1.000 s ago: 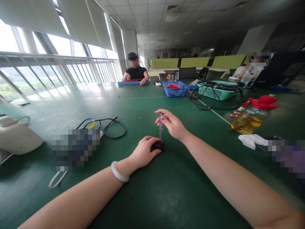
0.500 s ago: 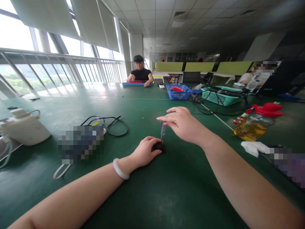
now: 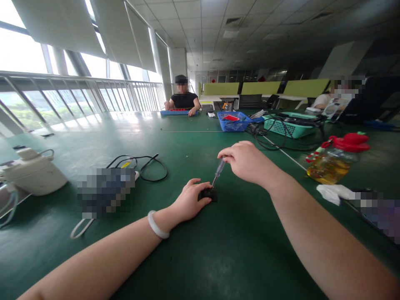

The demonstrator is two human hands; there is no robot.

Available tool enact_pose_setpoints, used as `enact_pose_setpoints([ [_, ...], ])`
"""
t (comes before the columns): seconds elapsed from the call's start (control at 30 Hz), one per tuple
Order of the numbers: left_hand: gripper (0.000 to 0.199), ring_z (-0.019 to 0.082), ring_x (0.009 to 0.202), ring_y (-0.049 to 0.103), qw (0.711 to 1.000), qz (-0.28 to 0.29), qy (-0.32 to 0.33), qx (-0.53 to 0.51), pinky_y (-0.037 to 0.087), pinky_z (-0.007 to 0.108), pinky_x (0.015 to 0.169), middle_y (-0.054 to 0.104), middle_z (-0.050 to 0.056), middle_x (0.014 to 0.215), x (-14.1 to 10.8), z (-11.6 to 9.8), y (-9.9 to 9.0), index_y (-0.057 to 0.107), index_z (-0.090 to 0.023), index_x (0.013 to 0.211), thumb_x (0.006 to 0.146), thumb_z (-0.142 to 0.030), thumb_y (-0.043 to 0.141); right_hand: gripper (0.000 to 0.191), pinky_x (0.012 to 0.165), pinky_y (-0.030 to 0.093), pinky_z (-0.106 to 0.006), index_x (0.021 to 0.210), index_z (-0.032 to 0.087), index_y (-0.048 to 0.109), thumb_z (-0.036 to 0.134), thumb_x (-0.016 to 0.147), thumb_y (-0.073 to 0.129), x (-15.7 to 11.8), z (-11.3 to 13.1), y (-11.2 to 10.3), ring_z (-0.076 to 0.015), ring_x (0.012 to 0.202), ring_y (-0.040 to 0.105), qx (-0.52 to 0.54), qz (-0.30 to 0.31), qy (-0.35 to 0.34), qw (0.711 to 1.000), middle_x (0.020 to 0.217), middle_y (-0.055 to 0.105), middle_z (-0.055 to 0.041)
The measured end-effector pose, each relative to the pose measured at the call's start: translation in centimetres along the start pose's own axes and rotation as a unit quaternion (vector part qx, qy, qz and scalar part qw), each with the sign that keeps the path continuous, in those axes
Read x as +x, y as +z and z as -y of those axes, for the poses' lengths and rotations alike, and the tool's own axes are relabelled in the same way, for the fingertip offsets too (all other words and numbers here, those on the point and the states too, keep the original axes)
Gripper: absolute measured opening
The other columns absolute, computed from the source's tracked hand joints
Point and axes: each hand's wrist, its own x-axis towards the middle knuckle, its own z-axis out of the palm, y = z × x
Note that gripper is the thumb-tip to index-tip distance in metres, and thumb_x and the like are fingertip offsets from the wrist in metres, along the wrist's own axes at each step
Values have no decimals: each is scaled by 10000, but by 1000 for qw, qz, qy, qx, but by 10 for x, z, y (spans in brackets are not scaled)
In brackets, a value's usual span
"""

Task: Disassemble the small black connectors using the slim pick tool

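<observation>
A small black block with a dark, detailed top lies on the green table. My left hand grips it from the left, with the thumb on the near side and fingers on the far side; a pale bangle circles that wrist. In my right hand is a screwdriver with a clear handle, pinched near its top end. The screwdriver leans to the right, its tip down at the block's top. Whether the tip sits in a screw is too small to tell.
Left of my hands lie a blurred-out device, a black cable and a white container. To the right stands a red-lidded jar. Farther back are a blue basket, a green basket and a person.
The screwdriver has gone from nearly upright to leaning right. My right hand has shifted right, its fingers now curled around the handle's top instead of stretched over it. My left hand stays on the block.
</observation>
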Motion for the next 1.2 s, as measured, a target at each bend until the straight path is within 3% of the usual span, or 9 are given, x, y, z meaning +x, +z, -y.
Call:
enact_pose_setpoints([
  [0.4, 385, 291, 1301, 365, 1000, -1, 8, 6, 323, 488, 1087, 565, 35, 1315, 1, 0, 0, 587, -254, 1182, 802, -256, 644, 232, 932, 318, -449, 843, 271, 709, 167, 847, 501, -4, -4, -13, -222, 786, 614, 20, 77, 28, 996, 778, 719, -11],
  [0.63, 387, 288, 1309, 358, 1000, -10, 17, 15, 306, 487, 1097, 537, 47, 1346, 1, 3, 1, 599, -248, 1186, 802, -264, 648, 251, 756, 405, -335, 847, 262, 721, 165, 844, 488, -2, -6, -13, -206, 742, 616, 33, 81, 42, 995, 798, 719, -28],
  [0.87, 389, 283, 1296, 373, 1000, -14, 24, 14, 301, 487, 1098, 551, 46, 1328, 1, 5, 1, 604, -253, 1181, 796, -252, 658, 221, 559, 403, -246, 883, 257, 731, 236, 832, 518, -1, -16, -13, -154, 629, 614, 90, 95, 39, 991, 822, 725, -13],
  [1.03, 390, 276, 1268, 403, 999, -8, 30, 11, 314, 466, 1092, 602, 33, 1261, 2, 4, 0, 597, -248, 1181, 795, -237, 655, 196, 607, 441, -230, 883, 273, 728, 249, 829, 541, -5, -10, -20, -158, 732, 654, 150, 121, 14, 981, 877, 733, 11],
  [1.2, 372, 261, 1244, 427, 999, -11, 41, 12, 313, 448, 1093, 618, 26, 1234, 2, 2, 0, 597, -238, 1162, 795, -230, 655, 198, 593, 440, -241, 887, 274, 736, 249, 821, 551, -8, -3, -23, -170, 733, 657, 138, 116, 13, 983, 875, 735, -2],
])
